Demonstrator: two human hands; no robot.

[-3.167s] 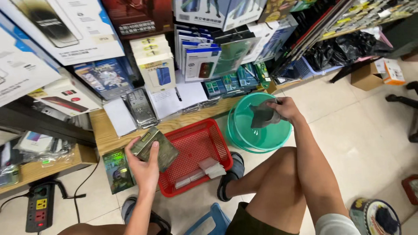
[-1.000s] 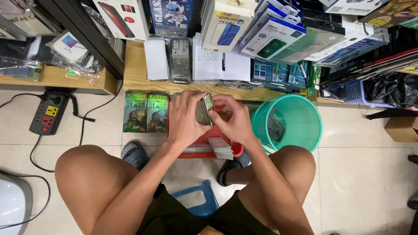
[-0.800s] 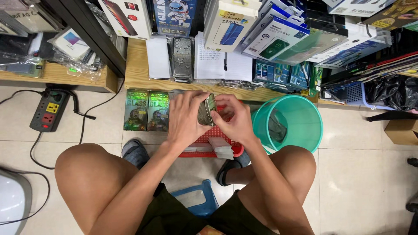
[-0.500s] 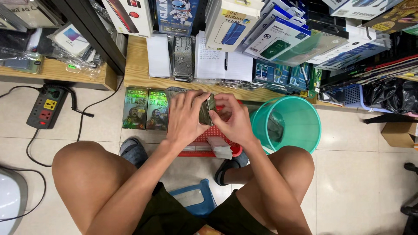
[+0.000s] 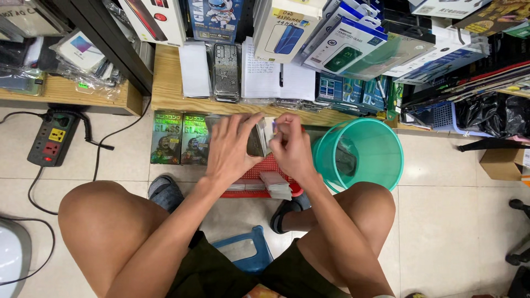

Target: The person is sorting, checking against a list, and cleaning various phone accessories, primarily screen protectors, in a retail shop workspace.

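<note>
Fingers of the left hand (image 5: 234, 148) wrap around a small stack of flat packets (image 5: 258, 139), gripping it edge-on, while the right hand (image 5: 291, 149) closes thumb and forefinger on the packet at the near face of the stack, as if pinching it free. Directly beneath the fingers sits a red plastic basket (image 5: 265, 168) on the tiled floor, with a few more pale packets (image 5: 276, 185) lying at its near edge. Just right of the right hand stands a teal plastic bin (image 5: 381, 160), open-mouthed, holding what looks like discarded wrapping. Left of the left hand, two green boxed screen protectors (image 5: 180, 138) lie side by side against a low wooden shelf (image 5: 165, 88) crowded with phone cases and boxes; farther left, a power strip (image 5: 52, 138) rests on the floor. The person sits on a low blue stool (image 5: 243, 251). The grip looks vulnerable: a hard tug by the pinching fingers could fan the stack out of the left hand, spilling thin packets towards the bin.
</note>
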